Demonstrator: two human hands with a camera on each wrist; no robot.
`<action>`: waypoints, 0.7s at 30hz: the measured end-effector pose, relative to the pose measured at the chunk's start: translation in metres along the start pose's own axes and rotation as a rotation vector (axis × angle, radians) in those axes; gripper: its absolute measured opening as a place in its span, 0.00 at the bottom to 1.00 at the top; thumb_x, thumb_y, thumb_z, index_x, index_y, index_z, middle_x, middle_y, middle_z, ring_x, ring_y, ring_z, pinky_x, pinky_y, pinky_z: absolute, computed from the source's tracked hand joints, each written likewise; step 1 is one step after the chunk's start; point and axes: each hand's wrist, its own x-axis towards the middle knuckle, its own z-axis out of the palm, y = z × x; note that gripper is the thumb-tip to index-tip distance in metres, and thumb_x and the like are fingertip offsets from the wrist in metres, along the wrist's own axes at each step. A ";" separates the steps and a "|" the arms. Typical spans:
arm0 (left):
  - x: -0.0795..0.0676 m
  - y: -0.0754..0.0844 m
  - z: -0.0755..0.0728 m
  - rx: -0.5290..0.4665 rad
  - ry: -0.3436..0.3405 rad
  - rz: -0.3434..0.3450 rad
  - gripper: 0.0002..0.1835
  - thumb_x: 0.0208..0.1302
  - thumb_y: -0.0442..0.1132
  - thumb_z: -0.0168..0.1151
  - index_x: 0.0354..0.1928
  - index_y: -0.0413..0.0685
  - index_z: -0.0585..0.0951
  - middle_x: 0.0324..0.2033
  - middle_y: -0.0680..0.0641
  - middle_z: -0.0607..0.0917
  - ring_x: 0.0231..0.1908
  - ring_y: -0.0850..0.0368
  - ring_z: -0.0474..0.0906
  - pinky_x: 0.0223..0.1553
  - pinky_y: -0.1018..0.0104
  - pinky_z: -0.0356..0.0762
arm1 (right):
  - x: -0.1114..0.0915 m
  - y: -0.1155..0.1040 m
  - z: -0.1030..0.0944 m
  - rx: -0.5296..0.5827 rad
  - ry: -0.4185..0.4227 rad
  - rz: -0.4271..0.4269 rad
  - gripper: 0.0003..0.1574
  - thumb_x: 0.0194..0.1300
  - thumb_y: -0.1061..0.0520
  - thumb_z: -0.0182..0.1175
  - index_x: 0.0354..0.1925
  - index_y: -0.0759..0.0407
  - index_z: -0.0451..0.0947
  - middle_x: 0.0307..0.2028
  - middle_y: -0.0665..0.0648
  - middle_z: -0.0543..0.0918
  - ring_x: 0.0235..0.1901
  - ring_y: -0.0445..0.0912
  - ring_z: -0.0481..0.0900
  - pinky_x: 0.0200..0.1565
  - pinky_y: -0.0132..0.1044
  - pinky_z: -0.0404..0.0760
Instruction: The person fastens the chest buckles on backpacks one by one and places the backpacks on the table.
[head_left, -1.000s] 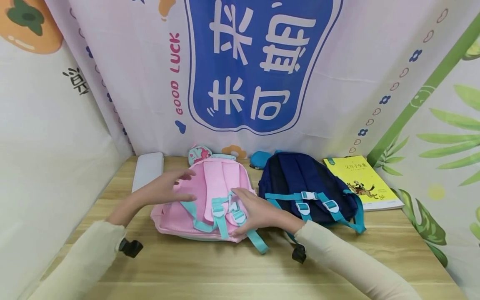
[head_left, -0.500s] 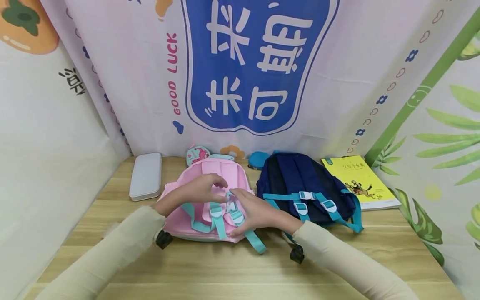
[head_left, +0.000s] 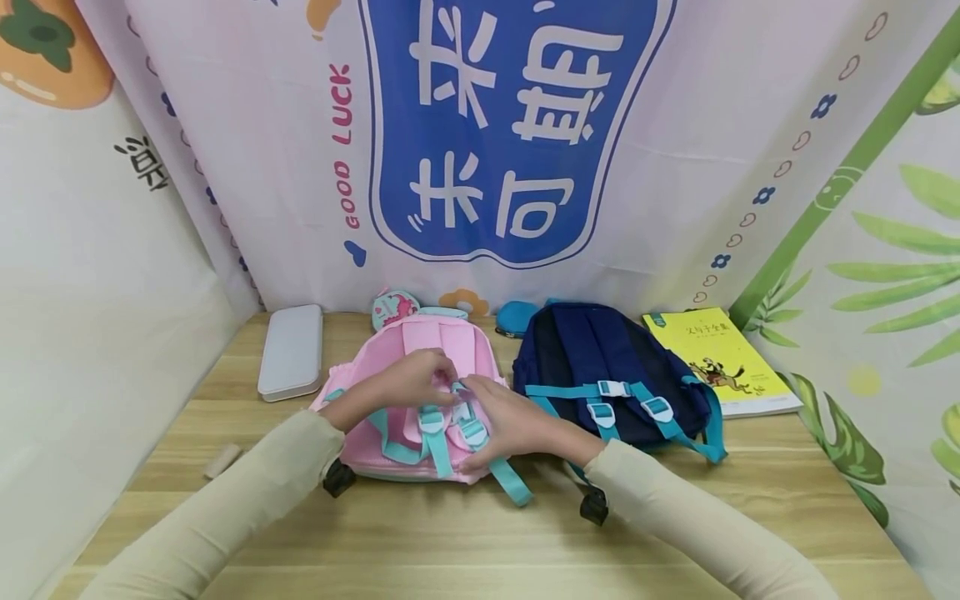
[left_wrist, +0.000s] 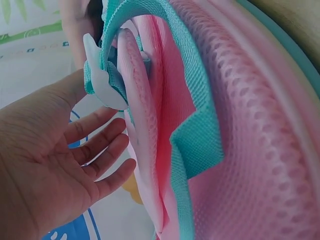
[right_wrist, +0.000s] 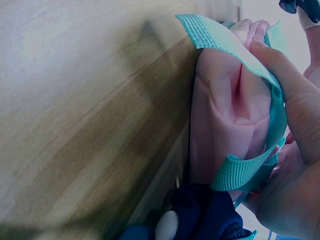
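Note:
A pink backpack [head_left: 375,450] with teal straps lies back panel up on the table. My right hand [head_left: 517,421] curves around its right shoulder strap beside a white buckle [head_left: 462,412]; in the right wrist view the thumb lies over the teal webbing [right_wrist: 245,172]. My left hand [head_left: 408,387] is over the backpack's middle, close to the right hand. In the left wrist view its fingers [left_wrist: 107,155] are loosely bent beside the padded strap [left_wrist: 142,120] and a white strap adjuster [left_wrist: 102,82]. Its thumb tip is hidden behind the adjuster.
A navy backpack [head_left: 592,350] lies to the right, against a yellow book [head_left: 701,354]. At the back are a round teal-and-pink pouch [head_left: 393,308] and a blue pouch [head_left: 516,318]. A white case [head_left: 291,350] lies back left, a small beige piece [head_left: 222,460] left of the sleeve.
My left hand has come right, from the backpack's left side to the straps near the right hand, and its fingers have drawn closer together. The right hand stays in place.

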 end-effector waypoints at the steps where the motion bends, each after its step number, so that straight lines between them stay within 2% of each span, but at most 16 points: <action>1: -0.001 0.000 0.000 -0.004 0.001 0.001 0.13 0.60 0.42 0.74 0.42 0.43 0.86 0.35 0.50 0.85 0.38 0.58 0.76 0.44 0.67 0.78 | 0.000 0.000 0.000 0.000 0.000 -0.001 0.78 0.48 0.28 0.76 0.81 0.56 0.46 0.79 0.57 0.55 0.76 0.50 0.60 0.73 0.49 0.68; 8: -0.012 -0.003 -0.004 -0.057 0.033 0.023 0.11 0.57 0.42 0.76 0.35 0.45 0.84 0.31 0.50 0.83 0.34 0.58 0.74 0.38 0.70 0.75 | -0.001 -0.001 0.000 -0.002 0.000 -0.001 0.77 0.48 0.28 0.76 0.81 0.55 0.47 0.80 0.58 0.55 0.77 0.51 0.59 0.72 0.51 0.68; 13: -0.023 -0.011 -0.008 -0.083 0.041 0.016 0.12 0.53 0.42 0.77 0.34 0.45 0.83 0.32 0.49 0.83 0.34 0.59 0.75 0.39 0.70 0.76 | -0.001 0.000 0.001 -0.002 -0.001 -0.006 0.76 0.48 0.28 0.76 0.80 0.55 0.48 0.79 0.58 0.56 0.76 0.52 0.60 0.72 0.50 0.68; 16: -0.030 -0.015 -0.010 -0.093 0.036 0.008 0.13 0.52 0.41 0.78 0.34 0.45 0.83 0.34 0.48 0.83 0.37 0.56 0.77 0.42 0.66 0.79 | 0.000 0.001 0.002 -0.006 -0.002 -0.002 0.76 0.47 0.28 0.76 0.80 0.55 0.48 0.79 0.58 0.55 0.76 0.52 0.59 0.72 0.49 0.68; 21: -0.041 -0.022 -0.011 -0.096 0.041 0.041 0.14 0.51 0.40 0.79 0.33 0.44 0.82 0.32 0.46 0.83 0.38 0.52 0.78 0.44 0.61 0.81 | 0.000 0.000 0.002 -0.011 -0.008 0.002 0.77 0.47 0.28 0.76 0.80 0.55 0.48 0.80 0.58 0.54 0.77 0.51 0.57 0.73 0.49 0.67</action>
